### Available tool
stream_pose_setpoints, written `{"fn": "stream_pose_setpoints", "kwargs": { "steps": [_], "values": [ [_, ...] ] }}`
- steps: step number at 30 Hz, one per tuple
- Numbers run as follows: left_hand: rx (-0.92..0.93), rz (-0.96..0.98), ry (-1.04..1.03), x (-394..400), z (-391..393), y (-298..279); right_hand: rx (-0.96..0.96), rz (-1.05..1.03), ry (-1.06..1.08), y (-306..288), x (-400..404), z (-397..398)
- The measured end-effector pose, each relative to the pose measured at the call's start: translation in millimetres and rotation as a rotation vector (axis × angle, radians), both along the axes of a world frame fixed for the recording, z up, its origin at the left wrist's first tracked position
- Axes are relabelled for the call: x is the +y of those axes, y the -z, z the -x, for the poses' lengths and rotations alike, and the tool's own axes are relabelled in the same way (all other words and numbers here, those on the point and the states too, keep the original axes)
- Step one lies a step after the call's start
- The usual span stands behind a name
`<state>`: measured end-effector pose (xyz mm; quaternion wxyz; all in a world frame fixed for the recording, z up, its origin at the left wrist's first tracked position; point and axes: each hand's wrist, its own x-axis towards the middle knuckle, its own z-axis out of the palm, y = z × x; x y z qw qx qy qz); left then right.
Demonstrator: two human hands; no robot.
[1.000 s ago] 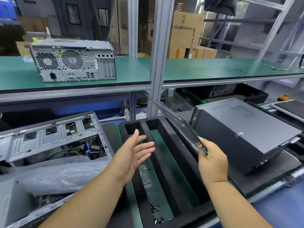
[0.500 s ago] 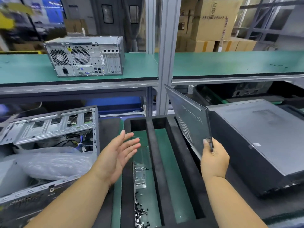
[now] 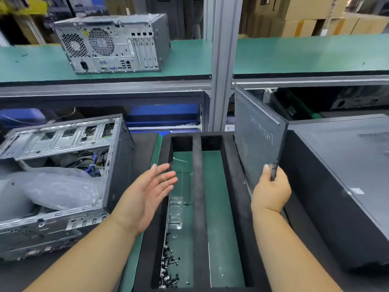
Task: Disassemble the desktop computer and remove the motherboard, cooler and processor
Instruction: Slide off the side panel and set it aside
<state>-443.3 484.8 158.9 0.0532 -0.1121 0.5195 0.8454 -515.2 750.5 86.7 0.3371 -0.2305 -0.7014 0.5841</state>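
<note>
My right hand grips the near lower edge of a dark grey side panel, which stands nearly upright between the foam tray and a closed black computer case at the right. My left hand hovers open, palm turned right, over the left edge of the black foam tray. An opened computer case lies on its side at the left, with cables, a metal drive frame and a plastic bag inside it.
The foam tray's left slot holds a clear plastic holder and a pile of several small screws. Another desktop tower stands on the green upper shelf. An aluminium post rises behind the tray. Cardboard boxes are stacked at the back.
My right hand has swung the side panel from a low slant up to nearly vertical. The view has shifted right and down. My left hand stays open over the tray.
</note>
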Motion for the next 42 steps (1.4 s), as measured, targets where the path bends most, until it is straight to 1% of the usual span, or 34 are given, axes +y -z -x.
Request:
{"fn": "stream_pose_setpoints", "kwargs": {
  "steps": [6, 10, 14, 18, 20, 22, 24, 26, 29, 31, 33, 36, 42],
  "values": [
    [0.000, -0.008, -0.022, 4, 7, 12, -0.021, 0.106, -0.013, 32, -1, 17],
    [-0.018, -0.013, -0.022, 9, 12, 16, -0.076, 0.065, -0.093, 40, 0, 12],
    [-0.025, -0.025, 0.022, 23, 12, 17, -0.205, 0.074, -0.155, 49, 5, -3],
    [-0.013, -0.022, 0.059, 31, 10, 13, -0.346, 0.012, -0.247, 43, 12, -12],
    [-0.008, -0.032, 0.067, 33, 8, 11, -0.444, 0.044, -0.235, 33, 13, -17],
    [0.001, -0.044, 0.075, 34, 4, 9, -0.493, 0.081, -0.175, 24, 11, -26],
    [0.012, -0.056, 0.084, 34, -2, 8, -0.467, 0.077, -0.102, 14, 6, -39],
    [0.028, -0.060, 0.094, 30, -9, 5, -0.387, 0.027, -0.069, 4, -3, -53],
    [0.062, -0.053, 0.102, 19, -20, -1, -0.238, -0.023, -0.108, -17, -24, -73],
    [0.102, -0.039, 0.109, 6, -27, -7, -0.171, -0.046, -0.163, -32, -45, -83],
    [0.153, -0.016, 0.117, -12, -34, -15, -0.142, -0.075, -0.258, -44, -69, -91],
    [0.201, 0.024, 0.113, -46, -46, -28, -0.148, -0.118, -0.410, -58, -113, -98],
    [0.276, 0.166, 0.084, -143, -73, -46, -0.145, -0.227, -0.618, -79, -217, -105]
  ]
}}
